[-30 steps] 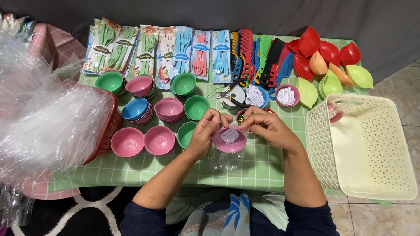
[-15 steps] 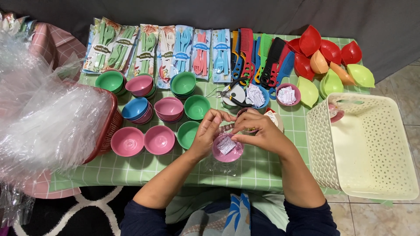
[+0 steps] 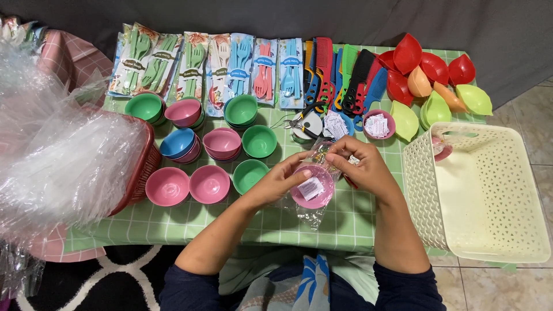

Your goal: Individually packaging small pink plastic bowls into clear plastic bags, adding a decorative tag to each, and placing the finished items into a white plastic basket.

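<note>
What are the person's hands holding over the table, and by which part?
A pink bowl in a clear bag: left hand grips its left rim, right hand pinches the bag's top.

Green checked tablecloth (image 3: 190, 222) serves as reference. Along its far edge: a row of packaged plastic cutlery sets (image 3: 213, 66), green, blue and pink. To the right of these, a fan of combs (image 3: 340, 72) in blue, red, green and black. At the far right corner, leaf-shaped dishes (image 3: 429, 80) in red, orange and lime. At the cloth's centre-left, small bowls (image 3: 222, 144) in green, pink and blue, several stacked. Off its right edge, a cream perforated basket (image 3: 507, 196). Overhanging its left edge, a red basket (image 3: 141, 167) heaped with clear plastic bags (image 3: 55, 155).
</note>
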